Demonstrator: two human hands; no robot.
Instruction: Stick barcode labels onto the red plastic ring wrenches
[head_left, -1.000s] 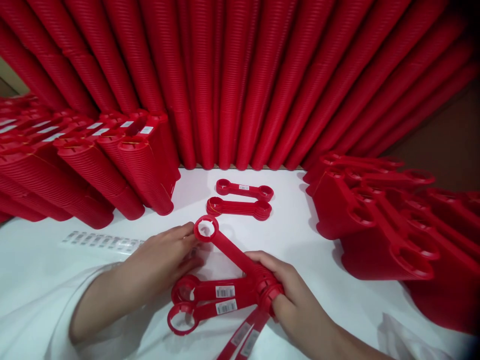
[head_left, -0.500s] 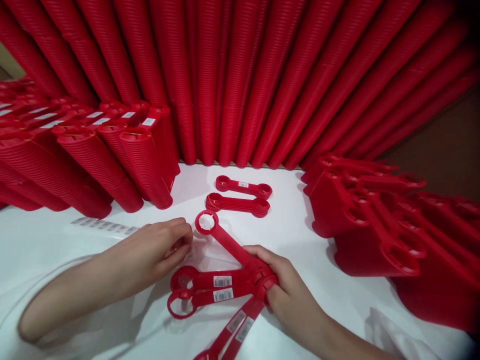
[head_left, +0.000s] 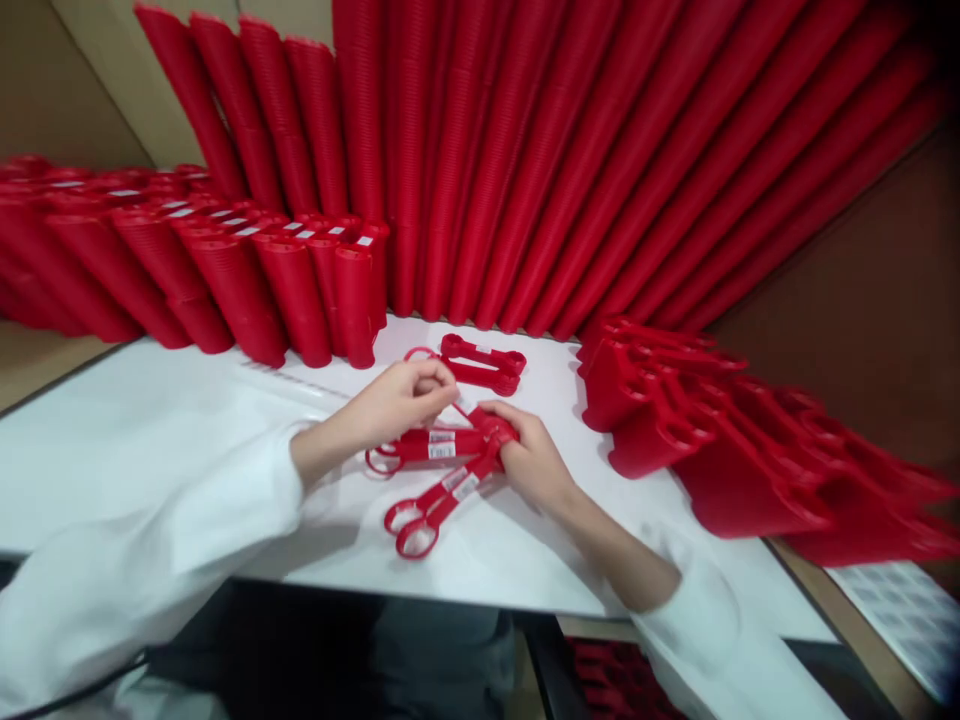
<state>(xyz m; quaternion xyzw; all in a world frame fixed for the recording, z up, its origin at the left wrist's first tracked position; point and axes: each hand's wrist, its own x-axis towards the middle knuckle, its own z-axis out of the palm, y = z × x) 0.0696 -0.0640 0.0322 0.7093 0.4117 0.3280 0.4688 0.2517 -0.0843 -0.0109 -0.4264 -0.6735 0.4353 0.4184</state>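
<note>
My right hand grips a fan of red plastic strips with ring ends by their stacked right ends. Several of these strips carry white barcode labels, and their free rings spread to the left and toward me. My left hand is closed in a pinch over the uppermost strip of the fan, hiding most of it. What its fingertips hold is too small to make out. Just beyond the hands, a small stack of the same strips lies on the white table, with a labelled strip behind it.
Bundled red stacks with white labels stand at the left. Tall ribbed red stacks lean along the back, and more red stacks fill the right side. A sheet of labels lies left of my left hand.
My view has drawn back and now takes in the table's front edge. The left hand has moved right, from beside the upper strip's ring to over that strip. The right hand keeps its grip.
</note>
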